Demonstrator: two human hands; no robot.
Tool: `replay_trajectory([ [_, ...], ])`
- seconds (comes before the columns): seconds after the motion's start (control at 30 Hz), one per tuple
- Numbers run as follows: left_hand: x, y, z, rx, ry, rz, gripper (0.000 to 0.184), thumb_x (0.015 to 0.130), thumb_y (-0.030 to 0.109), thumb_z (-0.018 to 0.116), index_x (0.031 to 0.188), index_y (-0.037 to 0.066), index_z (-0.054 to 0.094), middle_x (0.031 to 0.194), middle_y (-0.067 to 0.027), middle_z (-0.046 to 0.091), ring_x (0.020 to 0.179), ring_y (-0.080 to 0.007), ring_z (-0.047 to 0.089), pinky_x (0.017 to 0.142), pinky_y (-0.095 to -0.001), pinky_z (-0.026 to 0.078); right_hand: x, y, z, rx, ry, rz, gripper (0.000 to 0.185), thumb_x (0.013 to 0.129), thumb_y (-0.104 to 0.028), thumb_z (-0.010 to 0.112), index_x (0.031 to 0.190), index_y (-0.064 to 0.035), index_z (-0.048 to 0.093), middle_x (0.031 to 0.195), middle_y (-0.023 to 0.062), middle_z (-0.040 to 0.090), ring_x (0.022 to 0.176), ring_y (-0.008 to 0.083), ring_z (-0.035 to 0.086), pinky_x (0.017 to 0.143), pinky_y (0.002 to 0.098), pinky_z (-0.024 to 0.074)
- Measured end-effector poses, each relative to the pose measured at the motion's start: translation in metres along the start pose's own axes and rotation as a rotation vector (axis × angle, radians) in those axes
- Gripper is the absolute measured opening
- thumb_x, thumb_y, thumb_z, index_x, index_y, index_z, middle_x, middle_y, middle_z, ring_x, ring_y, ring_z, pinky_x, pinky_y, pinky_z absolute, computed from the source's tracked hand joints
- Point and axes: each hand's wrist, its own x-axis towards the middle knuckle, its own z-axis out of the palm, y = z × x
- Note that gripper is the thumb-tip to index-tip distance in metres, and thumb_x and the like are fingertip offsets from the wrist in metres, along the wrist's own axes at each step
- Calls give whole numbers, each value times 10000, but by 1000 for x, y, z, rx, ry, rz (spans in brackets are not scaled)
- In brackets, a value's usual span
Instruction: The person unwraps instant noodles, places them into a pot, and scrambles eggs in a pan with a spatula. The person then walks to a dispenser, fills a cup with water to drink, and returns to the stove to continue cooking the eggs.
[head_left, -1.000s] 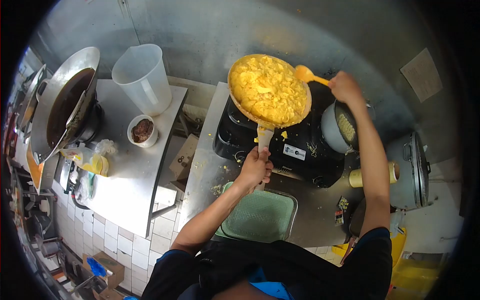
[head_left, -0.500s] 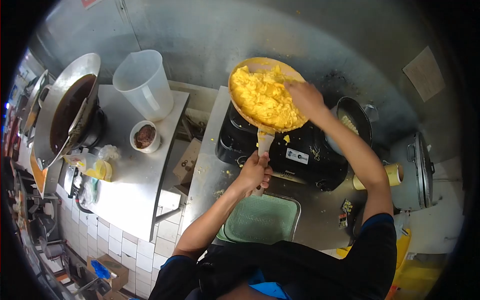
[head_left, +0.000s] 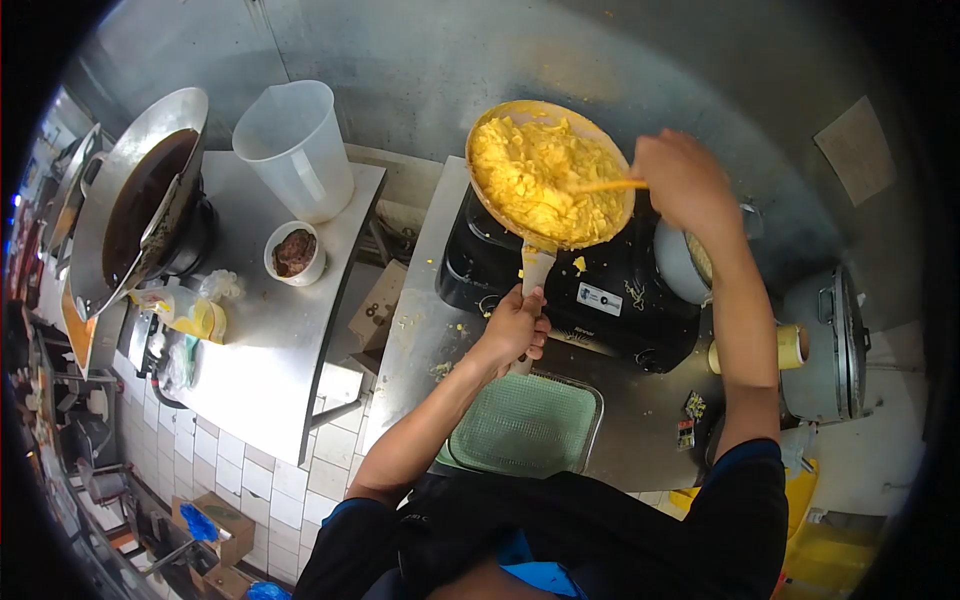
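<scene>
My left hand (head_left: 516, 326) is wrapped around the pale handle (head_left: 537, 268) of a frying pan (head_left: 545, 241). The pan is over a black gas stove (head_left: 660, 318) and full of scrambled eggs (head_left: 540, 175), yellow and lumpy. To the right of the pan, my right hand (head_left: 687, 182) is closed on a yellow stick-like utensil (head_left: 612, 186). Its far end is buried in the eggs, so I cannot see what shape it has. A few yellow bits lie on the stove near the handle.
A green tray (head_left: 525, 425) lies in front of the stove. On the right are a bowl (head_left: 682, 262), a yellow roll (head_left: 790, 347) and a lidded pot (head_left: 825, 350). The left table (head_left: 275, 375) bears a large wok (head_left: 105, 240), a clear jug (head_left: 298, 160) and a white tub (head_left: 295, 268).
My right hand has moved right, from over the eggs to beyond the pan's rim, and the yellow utensil now shows. The eggs' surface has shifted. My left hand keeps its hold on the handle.
</scene>
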Motion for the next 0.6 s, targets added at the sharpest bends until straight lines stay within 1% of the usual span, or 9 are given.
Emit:
replay_trajectory([
  [0.1,-1,0,3,50,13,0,269,1009,372,415,1000,104,395,660,7,359,510,-66,320,401,-207,270,11,-34,46,29,40,54,177,804,-122,528,849,-12,660,850,214,648,819,378,641,704,458,506],
  [0.17,-3,3,4,9,23,-17,272,1008,370,417,1004,99,402,660,9,356,510,-59,313,402,-205,265,58,-37,105,-11,-171,33,213,838,-84,504,946,-30,680,969,206,668,915,354,662,751,445,538],
  [0.27,2,-1,2,-29,6,-24,266,1008,368,419,1003,103,406,658,14,348,505,-54,296,405,-205,255,61,-5,69,21,-73,82,193,826,-77,521,919,-27,682,958,201,672,897,345,668,730,437,542],
  [0.33,3,-2,3,-35,12,-16,259,1011,364,413,996,105,406,656,19,343,500,-55,284,408,-209,251,44,14,30,67,-189,167,159,731,-68,678,890,-63,679,901,163,672,886,359,649,729,434,525],
  [0.37,3,-2,4,-39,4,-21,259,1011,364,413,996,105,406,656,19,343,500,-55,284,408,-209,251,27,17,14,61,-196,173,159,731,-68,678,890,-63,679,901,163,672,886,359,649,729,434,525],
  [0.43,3,-3,4,-32,12,5,260,1012,364,409,997,104,404,655,21,340,500,-54,281,410,-212,247,-14,10,-6,60,-84,27,213,679,-41,729,886,-64,684,920,161,672,906,352,648,728,436,525],
  [0.47,3,-1,5,-33,11,9,260,1012,364,409,997,104,404,655,21,340,500,-54,281,410,-212,247,-19,2,-2,-7,-115,33,133,753,-69,632,872,-45,686,924,175,675,871,340,663,710,436,533],
  [0.5,2,0,6,-23,12,2,261,1012,364,408,998,103,402,654,21,340,500,-55,281,410,-213,246,-18,-8,10,-72,-147,37,172,828,-96,535,859,-27,689,929,189,678,836,329,677,692,436,542],
  [0.6,0,-2,7,-3,15,-2,259,1013,359,407,1003,101,399,652,21,337,501,-56,281,411,-214,246,25,-18,76,-130,-35,-30,201,823,-79,518,895,-15,694,932,180,683,864,334,672,725,445,532],
])
